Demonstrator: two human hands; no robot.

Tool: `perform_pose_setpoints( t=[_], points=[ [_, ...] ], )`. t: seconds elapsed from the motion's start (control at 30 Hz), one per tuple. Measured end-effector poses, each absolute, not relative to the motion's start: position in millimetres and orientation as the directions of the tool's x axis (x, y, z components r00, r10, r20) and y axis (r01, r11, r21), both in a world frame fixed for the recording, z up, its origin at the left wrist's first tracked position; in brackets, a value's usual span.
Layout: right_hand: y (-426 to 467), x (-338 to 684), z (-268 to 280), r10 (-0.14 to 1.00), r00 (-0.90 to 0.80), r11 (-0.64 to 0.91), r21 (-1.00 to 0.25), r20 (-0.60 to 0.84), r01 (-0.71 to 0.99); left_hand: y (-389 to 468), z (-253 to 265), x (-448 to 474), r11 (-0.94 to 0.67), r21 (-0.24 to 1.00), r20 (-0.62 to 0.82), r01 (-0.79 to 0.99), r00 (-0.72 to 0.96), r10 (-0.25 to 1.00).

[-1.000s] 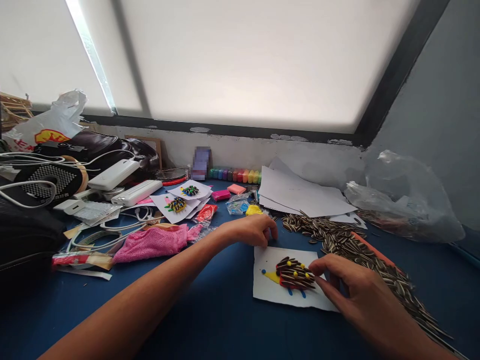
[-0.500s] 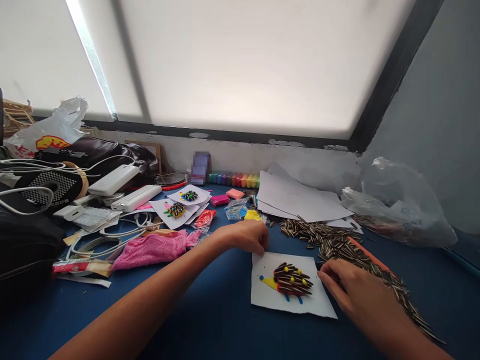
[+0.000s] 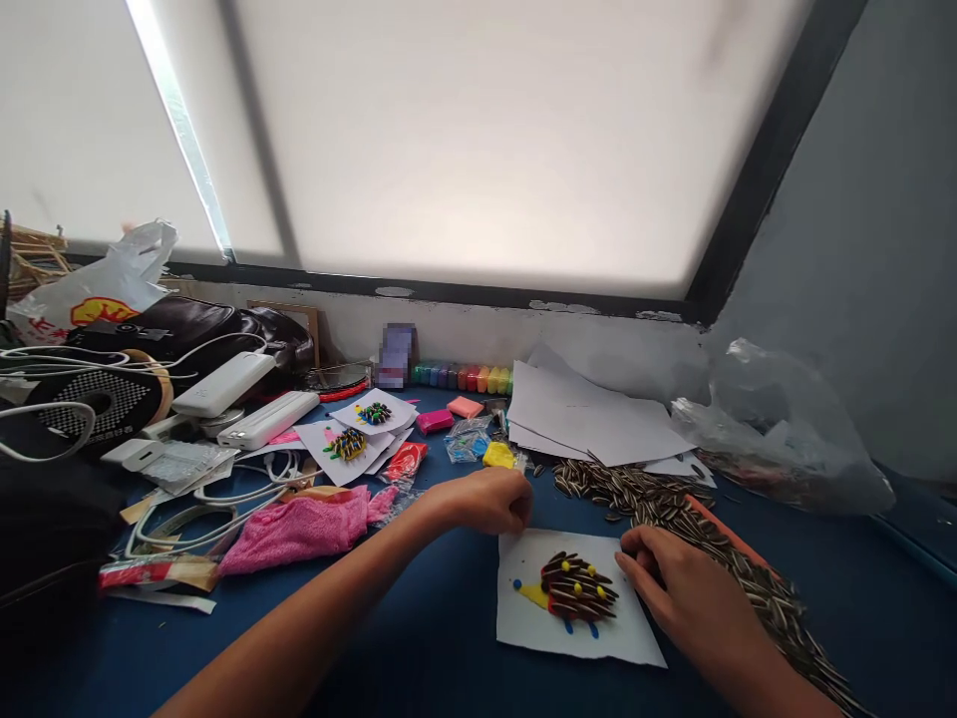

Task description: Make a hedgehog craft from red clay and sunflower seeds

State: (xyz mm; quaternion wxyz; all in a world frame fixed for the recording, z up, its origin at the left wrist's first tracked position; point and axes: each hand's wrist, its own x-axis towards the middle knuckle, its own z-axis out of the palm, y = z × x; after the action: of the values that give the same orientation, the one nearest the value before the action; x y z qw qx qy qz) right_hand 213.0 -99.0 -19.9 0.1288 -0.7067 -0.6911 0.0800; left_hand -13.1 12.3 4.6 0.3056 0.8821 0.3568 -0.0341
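Since the frame of one second ago, the person's right hand (image 3: pixel 692 598) has been moved off the seed-covered back of a hedgehog-shaped figure (image 3: pixel 579 588) to the right edge of the white, roughly square paper card (image 3: pixel 515 625) bearing it. At left, on the dark blue table (image 3: pixel 419 638), a crumpled pink towelling cloth (image 3: pixel 299 529) is laid beside looped white cables (image 3: pixel 179 543). Behind it, overlapping white paper cards (image 3: pixel 306 436) are seen, with two small, similarly studded figures (image 3: pixel 349 445). Next, the left hand (image 3: pixel 493 499) is placed at the card's upper left corner, its fingers curled downward; whether its grip is clamped on the paper cannot be told. Between the hands, the figure is shown with its yellow snout pointed left, a blue ball at the tip, yellow balls among the seeds and two blue feet below. At the right edge, thumb and forefinger are held near each other; whether the card is pinched by this grip cannot be told. Striped sunflower seeds (image 3: pixel 643 489) are heaped behind and beside the right hand, along a flat orange strip (image 3: pixel 729 534). At far right, a clear plastic bag (image 3: pixel 793 449) is seen.
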Motion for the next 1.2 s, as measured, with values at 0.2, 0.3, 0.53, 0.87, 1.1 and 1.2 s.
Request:
perform_pose_setpoints(
  t=[0.2, 0.3, 0.53, 0.87, 1.1, 1.2],
  points=[
    [-100, 212, -19, 0.995, 0.02, 0.012, -0.326, 0.096, 0.945, 15, 7, -15, -0.568, 0.549, -0.217, 0.613, 0.761, 0.612],
    [-101, 212, -19, 0.989, 0.035, 0.017, -0.343, 0.146, 0.939, 18, 6, -17, -0.525, 0.607, -0.211, 0.597, 0.758, 0.617],
    [-101, 212, -15, 0.992, -0.026, 0.07, -0.356, 0.125, 0.932, 26, -2, -22, -0.354, 0.78, -0.235, 0.517, 0.765, 0.599],
    [-107, 206, -7, 0.99, -0.04, -0.079, -0.753, -0.138, 0.654, 32, -14, -25, -0.003, 0.934, -0.304, 0.358, 0.795, 0.524],
    [-106, 201, -1, 0.953, -0.07, -0.219, -0.826, -0.296, 0.519, 36, -23, -24, 0.073, 0.951, -0.293, 0.301, 0.795, 0.531],
    [-105, 199, -1, 0.943, -0.068, -0.266, -0.857, -0.327, 0.442, 36, -23, -24, 0.095, 0.952, -0.295, 0.291, 0.791, 0.536]
  ],
)
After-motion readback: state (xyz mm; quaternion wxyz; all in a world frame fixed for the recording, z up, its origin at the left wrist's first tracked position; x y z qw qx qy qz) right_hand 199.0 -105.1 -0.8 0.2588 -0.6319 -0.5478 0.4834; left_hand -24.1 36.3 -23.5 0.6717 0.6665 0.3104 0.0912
